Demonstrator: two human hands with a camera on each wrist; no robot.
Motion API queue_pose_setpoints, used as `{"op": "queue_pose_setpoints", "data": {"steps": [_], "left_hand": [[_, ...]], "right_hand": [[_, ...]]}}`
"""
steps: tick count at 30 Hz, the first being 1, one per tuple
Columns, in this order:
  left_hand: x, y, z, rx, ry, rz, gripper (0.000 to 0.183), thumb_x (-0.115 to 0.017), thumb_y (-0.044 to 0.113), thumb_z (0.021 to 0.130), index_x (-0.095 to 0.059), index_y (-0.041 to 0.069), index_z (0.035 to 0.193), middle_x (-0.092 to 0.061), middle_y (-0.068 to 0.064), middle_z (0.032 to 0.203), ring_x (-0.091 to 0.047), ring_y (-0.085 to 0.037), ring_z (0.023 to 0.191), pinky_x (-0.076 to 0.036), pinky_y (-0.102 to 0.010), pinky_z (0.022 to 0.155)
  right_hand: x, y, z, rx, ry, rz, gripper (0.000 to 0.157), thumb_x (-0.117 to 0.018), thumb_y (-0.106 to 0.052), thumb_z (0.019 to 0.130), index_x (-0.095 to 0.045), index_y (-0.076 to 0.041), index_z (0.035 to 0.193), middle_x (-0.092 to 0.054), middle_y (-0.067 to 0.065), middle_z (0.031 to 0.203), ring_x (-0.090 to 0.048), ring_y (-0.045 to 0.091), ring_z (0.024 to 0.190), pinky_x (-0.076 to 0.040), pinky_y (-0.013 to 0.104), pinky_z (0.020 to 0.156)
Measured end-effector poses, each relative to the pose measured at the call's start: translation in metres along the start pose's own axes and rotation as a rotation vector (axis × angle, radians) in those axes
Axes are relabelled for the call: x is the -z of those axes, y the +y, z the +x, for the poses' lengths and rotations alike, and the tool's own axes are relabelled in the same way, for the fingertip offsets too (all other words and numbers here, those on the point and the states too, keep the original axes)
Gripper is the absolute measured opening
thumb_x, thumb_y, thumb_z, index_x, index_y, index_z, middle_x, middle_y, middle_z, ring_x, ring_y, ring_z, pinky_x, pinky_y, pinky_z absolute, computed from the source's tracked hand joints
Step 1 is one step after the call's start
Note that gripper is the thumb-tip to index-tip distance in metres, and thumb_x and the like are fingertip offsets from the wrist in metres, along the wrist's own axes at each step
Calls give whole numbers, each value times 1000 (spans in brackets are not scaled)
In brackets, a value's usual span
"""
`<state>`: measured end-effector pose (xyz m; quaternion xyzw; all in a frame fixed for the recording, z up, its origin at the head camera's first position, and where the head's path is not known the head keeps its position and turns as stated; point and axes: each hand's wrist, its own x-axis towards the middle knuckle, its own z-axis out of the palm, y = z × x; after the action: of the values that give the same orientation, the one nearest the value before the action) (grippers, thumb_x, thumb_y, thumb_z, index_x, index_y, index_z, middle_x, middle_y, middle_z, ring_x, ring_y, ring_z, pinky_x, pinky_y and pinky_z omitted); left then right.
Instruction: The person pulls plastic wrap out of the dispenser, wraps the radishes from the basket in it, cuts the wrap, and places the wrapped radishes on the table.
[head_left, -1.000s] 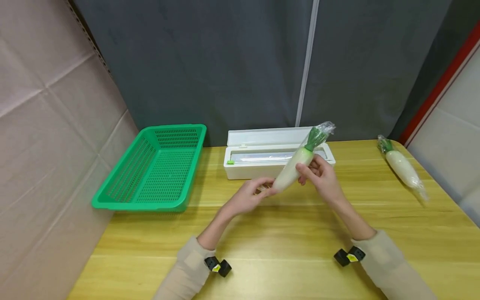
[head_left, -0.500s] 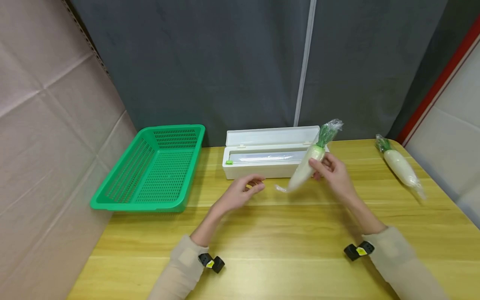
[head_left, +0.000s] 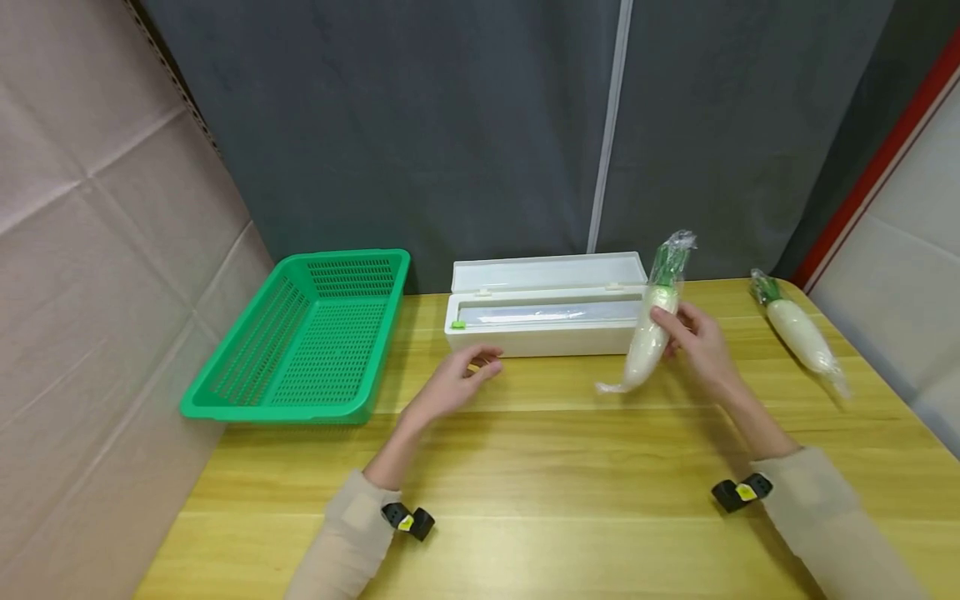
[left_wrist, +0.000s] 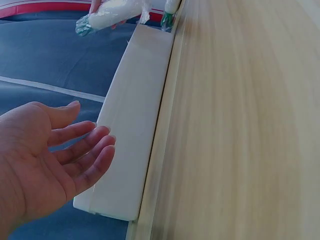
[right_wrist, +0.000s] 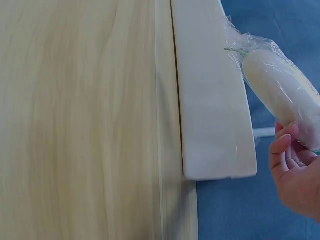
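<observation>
My right hand (head_left: 701,346) pinches a white radish (head_left: 647,343) wrapped in clear film, its green top pointing up and its twisted film tail hanging down. In the right wrist view the thumb and fingers of that hand hold the wrapped radish (right_wrist: 280,87) near its leafy end. My left hand (head_left: 450,383) holds nothing; its fingers are loosely bent in front of a white cling film box (head_left: 547,340). The left wrist view shows the left palm (left_wrist: 45,165) with relaxed fingers beside the box. The box lid is up, and a film roll (head_left: 555,313) lies inside.
A green plastic basket (head_left: 367,350) stands on the wooden table (head_left: 547,483) at the left. Another film-wrapped radish (head_left: 802,333) lies near the right edge. A dark curtain (head_left: 420,133) hangs behind, with pale walls at both sides.
The left hand has let go of the radish's lower end and drawn back left. The right hand has carried the radish to the right, turning it more upright.
</observation>
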<state>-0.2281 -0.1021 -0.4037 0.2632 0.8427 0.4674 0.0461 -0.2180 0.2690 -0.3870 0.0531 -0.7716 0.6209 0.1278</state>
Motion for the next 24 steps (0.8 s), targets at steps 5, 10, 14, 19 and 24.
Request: {"op": "queue_pose_setpoints", "data": {"steps": [5,10,14,19,24], "left_hand": [[7,-5,-2,9,38,20,34,-59,17,104,-61,-3,131,-67,-10,111,-62,-24,103,-53,-39,89],[14,-9,-5,26,75,47,33,-58,15,104,-61,-6,129,-67,-12,110,-62,-26,101,-53,-40,87],[19,-12,-7,39,111,71,32,-58,14,104,-62,-5,128,-67,-13,111,-62,-26,102,-53,-40,86],[24,-14,-9,26,156,113,29,-60,12,102,-63,-6,126,-67,-14,110,-62,-27,100,-53,-41,85],[29,-17,-10,24,196,129,27,-60,7,101,-64,-7,124,-67,-16,106,-62,-29,98,-54,-43,85]], "right_hand": [[14,4,2,-23,25,-92,7,-60,-28,102,-61,-21,101,-55,-11,76,-49,7,65,-43,20,56],[25,5,4,-42,43,-211,36,-56,-35,103,-61,-3,120,-56,-12,83,-48,4,72,-42,19,61],[34,6,6,-88,31,-323,60,-52,-45,103,-54,5,135,-62,5,99,-52,8,80,-43,20,66],[44,12,12,-144,-1,-456,74,-47,-53,103,-47,10,141,-56,32,120,-53,33,100,-41,31,76],[54,21,17,-181,-12,-577,79,-46,-57,102,-45,13,139,-52,36,124,-51,46,106,-40,42,80]]}}
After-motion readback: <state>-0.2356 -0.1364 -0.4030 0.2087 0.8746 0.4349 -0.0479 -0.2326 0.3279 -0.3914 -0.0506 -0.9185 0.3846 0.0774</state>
